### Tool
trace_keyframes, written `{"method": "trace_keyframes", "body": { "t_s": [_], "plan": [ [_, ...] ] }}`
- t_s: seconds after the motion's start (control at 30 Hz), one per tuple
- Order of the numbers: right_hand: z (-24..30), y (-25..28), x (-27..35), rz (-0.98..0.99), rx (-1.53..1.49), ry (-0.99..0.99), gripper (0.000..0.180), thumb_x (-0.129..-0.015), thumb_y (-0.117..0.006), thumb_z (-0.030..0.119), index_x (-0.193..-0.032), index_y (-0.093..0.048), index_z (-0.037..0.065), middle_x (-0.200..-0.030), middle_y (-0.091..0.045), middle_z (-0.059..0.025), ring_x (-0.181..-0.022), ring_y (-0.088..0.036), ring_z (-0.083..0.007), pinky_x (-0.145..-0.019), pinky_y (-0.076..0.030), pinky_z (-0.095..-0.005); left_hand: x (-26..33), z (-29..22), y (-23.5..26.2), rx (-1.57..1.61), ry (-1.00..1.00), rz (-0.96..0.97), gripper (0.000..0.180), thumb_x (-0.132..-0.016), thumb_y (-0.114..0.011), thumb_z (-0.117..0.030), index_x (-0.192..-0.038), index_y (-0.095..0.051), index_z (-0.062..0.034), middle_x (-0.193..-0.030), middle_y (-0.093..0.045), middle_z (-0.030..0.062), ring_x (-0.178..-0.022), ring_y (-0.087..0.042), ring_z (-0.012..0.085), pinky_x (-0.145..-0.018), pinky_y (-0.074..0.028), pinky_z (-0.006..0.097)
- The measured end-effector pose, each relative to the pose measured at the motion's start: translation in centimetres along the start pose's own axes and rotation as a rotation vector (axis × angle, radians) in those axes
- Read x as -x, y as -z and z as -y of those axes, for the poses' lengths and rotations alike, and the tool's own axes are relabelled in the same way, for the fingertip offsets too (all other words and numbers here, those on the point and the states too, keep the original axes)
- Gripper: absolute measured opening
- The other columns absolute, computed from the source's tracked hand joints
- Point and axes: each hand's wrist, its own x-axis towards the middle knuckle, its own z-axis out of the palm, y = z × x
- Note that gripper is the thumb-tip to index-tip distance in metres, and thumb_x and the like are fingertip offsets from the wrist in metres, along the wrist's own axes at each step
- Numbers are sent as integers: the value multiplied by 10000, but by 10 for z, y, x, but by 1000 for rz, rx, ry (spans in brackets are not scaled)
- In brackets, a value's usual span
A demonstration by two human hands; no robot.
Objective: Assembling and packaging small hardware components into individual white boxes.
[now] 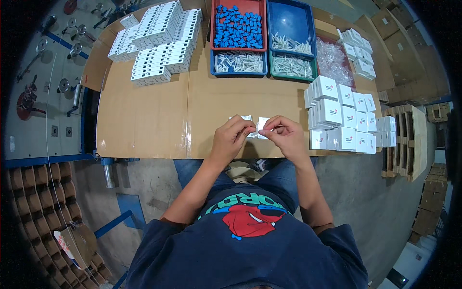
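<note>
- Head view: left hand (pixel 230 137) and right hand (pixel 288 137) each have thumb and finger together; what they pinch, if anything, cannot be told.
- White card (pixel 263 123): on the table (pixel 139 115), at the person's 12 o'clock, beside the right hand.
- Probably light, stiff, smooth; best held by its edges.
- Long axis seems to point toward 12 o'clock.
</note>
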Motion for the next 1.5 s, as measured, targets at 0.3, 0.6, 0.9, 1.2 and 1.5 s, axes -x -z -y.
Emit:
{"method": "trace_keyframes", "body": {
  "t_s": [0.3, 0.6, 0.9, 1.2, 1.5],
  "plan": [
    [25, 2, 1, 72, 114, -320, 115, -926, -746, 59, -1010, -676, 23, -732, -628, 11, -513, -467, -13, -445, -339, -199, -1, -2, 4, 25, -5, 43, 167, -874, -743, -24, -1035, -759, -65, -857, -630, 97, -737, -648, 231, -651, -517, 327],
    [20, 6, -1, 114, 101, -454, 163, -904, -773, 108, -1038, -708, 41, -635, -596, 50, -516, -456, -17, -465, -316, -213, -1, 1, 2, 47, 30, 11, 126, -889, -722, -13, -1004, -764, -45, -851, -624, 83, -742, -637, 211, -655, -511, 317],
    [16, 9, -1, 107, 4, -457, 154, -875, -792, 76, -996, -715, 22, -776, -655, 16, -543, -477, -31, -470, -347, -217, 1, 0, 1, 25, 54, 18, 109, -913, -712, -35, -1010, -762, -43, -852, -625, 81, -751, -643, 206, -659, -513, 304],
    [17, 6, 1, 41, -6, -398, 110, -893, -777, 64, -953, -689, 35, -791, -639, 13, -543, -481, -27, -460, -347, -214, 0, -2, 3, 29, 74, 20, 155, -905, -721, -51, -1048, -776, -80, -840, -608, 74, -735, -629, 205, -657, -509, 313],
    [26, 7, 4, 80, -19, -348, 185, -929, -750, 85, -1109, -730, 47, -940, -693, 2, -540, -477, -10, -457, -351, -203, -1, 1, 6, 15, 77, 48, 180, -893, -732, -65, -1059, -794, -101, -824, -611, 75, -720, -626, 203, -644, -502, 320]
  ]
}}
